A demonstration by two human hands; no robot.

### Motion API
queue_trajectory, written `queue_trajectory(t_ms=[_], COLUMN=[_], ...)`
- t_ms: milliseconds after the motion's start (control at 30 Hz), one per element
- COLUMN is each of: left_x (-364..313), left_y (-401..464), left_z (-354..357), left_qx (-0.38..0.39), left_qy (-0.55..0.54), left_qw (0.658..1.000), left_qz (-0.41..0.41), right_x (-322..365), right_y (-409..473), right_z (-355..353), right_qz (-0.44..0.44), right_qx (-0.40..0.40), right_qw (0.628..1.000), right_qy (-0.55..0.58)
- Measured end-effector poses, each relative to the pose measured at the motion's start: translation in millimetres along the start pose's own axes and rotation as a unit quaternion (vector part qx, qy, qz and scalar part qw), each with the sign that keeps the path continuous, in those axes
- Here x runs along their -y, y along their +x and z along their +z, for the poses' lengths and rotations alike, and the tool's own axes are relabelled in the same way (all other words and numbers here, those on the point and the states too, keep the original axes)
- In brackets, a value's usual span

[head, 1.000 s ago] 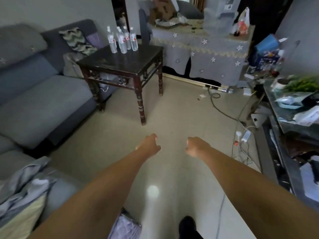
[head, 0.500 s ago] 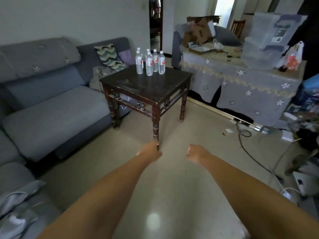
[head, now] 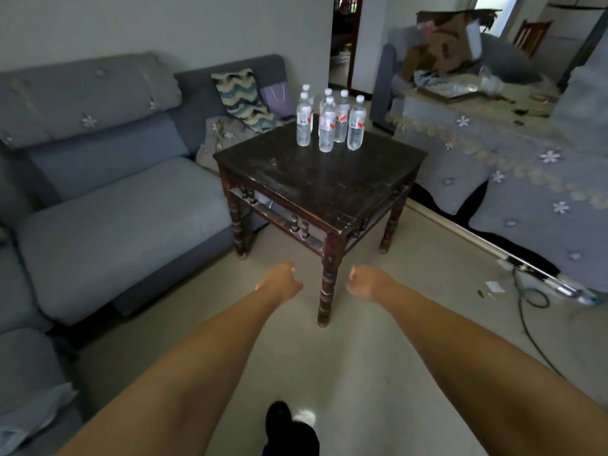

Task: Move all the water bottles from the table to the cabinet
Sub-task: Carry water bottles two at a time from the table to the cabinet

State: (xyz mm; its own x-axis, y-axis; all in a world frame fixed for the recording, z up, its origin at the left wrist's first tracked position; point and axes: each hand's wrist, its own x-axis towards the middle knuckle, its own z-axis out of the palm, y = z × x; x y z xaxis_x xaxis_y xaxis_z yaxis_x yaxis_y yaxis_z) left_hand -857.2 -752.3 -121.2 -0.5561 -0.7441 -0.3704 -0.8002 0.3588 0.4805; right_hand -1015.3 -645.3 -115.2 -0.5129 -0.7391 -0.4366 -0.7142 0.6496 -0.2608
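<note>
Pale floor tiles lie under both outstretched arms; left hand [head: 280, 284] and right hand [head: 364, 284] have fingers loosely curled, empty. Beyond, full-looking water bottles [head: 329, 121] cluster at the tabletop's [head: 316, 172] far side: probably weighty, smooth; grip mid-body.

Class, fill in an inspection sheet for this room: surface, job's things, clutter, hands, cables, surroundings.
Surface: dark wooden table, worn top, bare apart from the bottles.
Job's things: water bottles upright, clustered at the table's far corner; at least five, exact count unclear. Cabinet not identifiable.
Clutter: cardboard box and loose items on the cloth-covered surface to the right.
Hands: left hand and right hand loosely curled, empty, short of the table.
Cables: black cable on the floor, right.
Surroundings: grey sofa left, doorway behind.
</note>
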Motion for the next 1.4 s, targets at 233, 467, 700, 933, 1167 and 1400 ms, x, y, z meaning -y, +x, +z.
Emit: queue_trajectory(t_ms=[233,467,700,933,1167,1400], left_x=[-11,-35,-62,-89,-97,-110], left_y=[138,251,377,491,604,733], left_z=[-93,-133,-164,-200,-213,-229], left_qx=[-0.006,0.012,0.011,-0.014,0.030,0.041], left_qy=[0.026,0.026,0.006,-0.020,-0.032,-0.118], left_qw=[0.999,0.998,0.999,0.999,0.999,0.992], left_qz=[0.039,0.050,0.050,0.025,0.028,-0.014], right_x=[54,80,74,77,79,87], right_y=[130,233,353,460,550,655], right_z=[-73,-125,-183,-242,-258,-269], right_qz=[0.027,0.034,0.031,0.057,0.085,0.162], right_qx=[-0.021,-0.023,-0.019,-0.009,-0.005,-0.095], right_qw=[0.999,0.998,0.998,0.996,0.990,0.932], right_qy=[0.024,0.051,0.050,0.068,0.109,0.309])
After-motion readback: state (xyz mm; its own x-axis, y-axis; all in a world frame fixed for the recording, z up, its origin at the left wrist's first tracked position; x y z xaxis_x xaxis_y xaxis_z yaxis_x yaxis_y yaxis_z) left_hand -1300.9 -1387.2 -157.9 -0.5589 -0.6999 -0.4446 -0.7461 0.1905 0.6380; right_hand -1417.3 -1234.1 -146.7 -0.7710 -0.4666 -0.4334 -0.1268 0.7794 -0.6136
